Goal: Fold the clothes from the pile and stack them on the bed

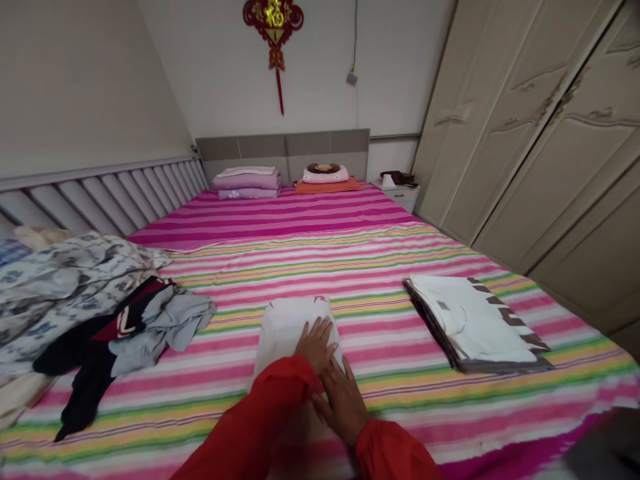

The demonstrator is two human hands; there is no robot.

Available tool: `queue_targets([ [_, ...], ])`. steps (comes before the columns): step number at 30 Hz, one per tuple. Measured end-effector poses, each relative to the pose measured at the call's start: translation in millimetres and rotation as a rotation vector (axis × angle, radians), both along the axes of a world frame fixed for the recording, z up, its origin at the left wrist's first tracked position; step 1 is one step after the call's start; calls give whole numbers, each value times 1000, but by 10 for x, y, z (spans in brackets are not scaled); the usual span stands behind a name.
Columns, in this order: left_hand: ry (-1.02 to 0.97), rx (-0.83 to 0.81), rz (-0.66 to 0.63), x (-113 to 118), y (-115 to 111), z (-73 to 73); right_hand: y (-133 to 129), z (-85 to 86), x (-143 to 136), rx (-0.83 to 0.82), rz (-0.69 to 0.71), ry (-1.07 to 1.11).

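A white folded garment (281, 325) with small red marks along its far edge lies on the striped bed in front of me. My left hand (316, 345) presses flat on its top, fingers stretched out toward the headboard. Just nearer and to the right, my right hand (344, 400) rests along the garment's right side with its fingers spread, and it touches the left hand. Neither hand grips anything. My red sleeves and forearms cover the near part of the garment.
At right, a neat stack of folded clothes (470, 320) lies on the striped sheet (370, 267). On the left are a dark and grey crumpled garment (135, 327) and a floral cloth pile (75, 273). Folded bedding (250, 181) sits by the headboard (260, 148); a wardrobe (525, 133) stands right.
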State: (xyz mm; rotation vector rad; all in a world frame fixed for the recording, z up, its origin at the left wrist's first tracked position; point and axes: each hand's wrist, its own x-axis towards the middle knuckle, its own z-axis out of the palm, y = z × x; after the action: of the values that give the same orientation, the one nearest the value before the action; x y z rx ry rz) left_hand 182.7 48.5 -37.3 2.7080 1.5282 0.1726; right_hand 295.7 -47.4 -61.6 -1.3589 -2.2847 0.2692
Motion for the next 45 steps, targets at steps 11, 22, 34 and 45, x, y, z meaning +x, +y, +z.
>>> queue_targets([
  [11,4,-156,259,245,646,52,-13,-44,38,-96,36,34],
  [22,-15,-195,154,115,628,144,137,36,164,-377,40,531],
  [34,47,73,-342,-354,-179,-146,610,348,176,-256,-126,192],
  [45,-77,184,-513,-531,-689,-392,1197,250,17,-321,-188,66],
])
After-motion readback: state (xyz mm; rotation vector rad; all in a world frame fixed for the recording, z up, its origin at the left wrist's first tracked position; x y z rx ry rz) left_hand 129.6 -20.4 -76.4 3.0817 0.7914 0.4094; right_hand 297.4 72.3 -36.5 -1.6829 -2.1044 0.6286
